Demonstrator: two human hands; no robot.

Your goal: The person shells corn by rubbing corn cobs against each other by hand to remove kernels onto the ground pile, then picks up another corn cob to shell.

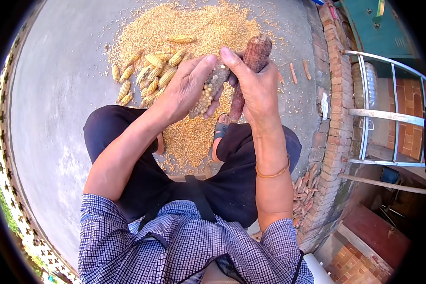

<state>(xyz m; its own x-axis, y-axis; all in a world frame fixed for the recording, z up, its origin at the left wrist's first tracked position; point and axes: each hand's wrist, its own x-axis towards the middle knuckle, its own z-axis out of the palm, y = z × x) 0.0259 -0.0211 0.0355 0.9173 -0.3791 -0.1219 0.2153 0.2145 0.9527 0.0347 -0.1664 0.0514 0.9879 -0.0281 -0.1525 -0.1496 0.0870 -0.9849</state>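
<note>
My left hand [187, 90] is closed around a partly shelled corn cob [204, 98], grey and mouldy at its upper end, with yellow kernels left lower down. Close to its right, my right hand [256, 83] grips a bare reddish-brown cob [258, 49], which sticks out above the fingers and below the palm. Both thumbs point up towards each other near the grey end. Beyond my left hand, several unshelled yellow cobs [168, 75] lie heaped. Loose kernels [189, 23] spread behind the hands, and more kernels [187, 142] lie between my feet.
Bare cobs [306, 191] are piled by a low brick edge [335, 118] on the right. A few thin cobs [293, 73] lie on the grey floor [57, 94]. Farther right are a metal rack [388, 113] and a teal cabinet [383, 28]. My knees flank the kernels.
</note>
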